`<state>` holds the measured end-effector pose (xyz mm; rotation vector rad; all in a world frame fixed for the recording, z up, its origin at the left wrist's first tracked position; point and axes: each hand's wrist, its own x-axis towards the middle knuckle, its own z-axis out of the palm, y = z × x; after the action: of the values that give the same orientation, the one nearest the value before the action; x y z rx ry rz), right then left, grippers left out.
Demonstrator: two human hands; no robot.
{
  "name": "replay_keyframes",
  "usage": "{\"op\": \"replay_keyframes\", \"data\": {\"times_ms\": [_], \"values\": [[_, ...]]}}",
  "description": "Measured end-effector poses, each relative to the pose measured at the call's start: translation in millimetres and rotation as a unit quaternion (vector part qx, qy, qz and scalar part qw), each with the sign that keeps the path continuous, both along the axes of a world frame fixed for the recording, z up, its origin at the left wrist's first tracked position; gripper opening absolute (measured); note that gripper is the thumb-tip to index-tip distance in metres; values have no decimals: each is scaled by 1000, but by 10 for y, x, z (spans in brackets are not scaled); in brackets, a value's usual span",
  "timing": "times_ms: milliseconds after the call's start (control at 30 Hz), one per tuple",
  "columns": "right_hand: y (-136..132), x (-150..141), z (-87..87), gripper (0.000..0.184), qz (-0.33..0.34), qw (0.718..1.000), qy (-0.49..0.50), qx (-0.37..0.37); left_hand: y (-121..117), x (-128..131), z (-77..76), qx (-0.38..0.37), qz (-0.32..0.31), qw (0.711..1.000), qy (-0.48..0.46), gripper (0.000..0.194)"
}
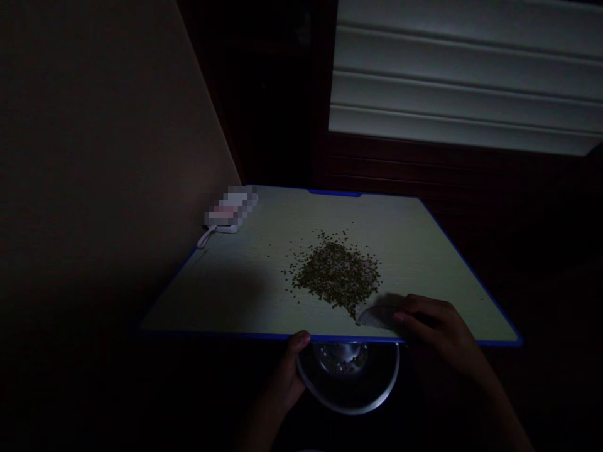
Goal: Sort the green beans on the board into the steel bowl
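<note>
A pile of small greenish-brown seeds [335, 270] lies on the pale, blue-edged tabletop [221, 301], with loose ones scattered around it. At the pile's near right edge my right hand [436, 323] pinches a thin, pale, see-through piece with a curved edge [374, 316]; its exact kind is unclear. The piece rests low on the tabletop, touching the nearest seeds. Below the front edge, my left hand [293, 370] grips a shiny metal bowl [384, 395] by its left side, thumb up at the table edge. Some seeds show inside the bowl, whose far part the tabletop hides.
A white object with a strap [228, 216], partly blurred out, lies at the tabletop's far left corner. A plain wall [117, 125] borders the left side. Behind stand dark wood and a pale slatted panel [452, 75]. The room is dim.
</note>
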<state>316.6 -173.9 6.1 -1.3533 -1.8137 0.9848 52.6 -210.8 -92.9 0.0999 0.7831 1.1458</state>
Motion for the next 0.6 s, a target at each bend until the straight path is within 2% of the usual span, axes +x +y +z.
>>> {"op": "replay_keyframes", "data": {"times_ms": [100,300,600], "values": [[0,7,-11,26,-1,1000,-3,6,2,3,3,-3,-3,1000,8,13],[25,40,-11,23,40,998,-34,22,12,23,39,0,-7,1000,14,22],[13,24,24,26,55,998,-28,14,5,17,25,5,-17,1000,1,18]]}}
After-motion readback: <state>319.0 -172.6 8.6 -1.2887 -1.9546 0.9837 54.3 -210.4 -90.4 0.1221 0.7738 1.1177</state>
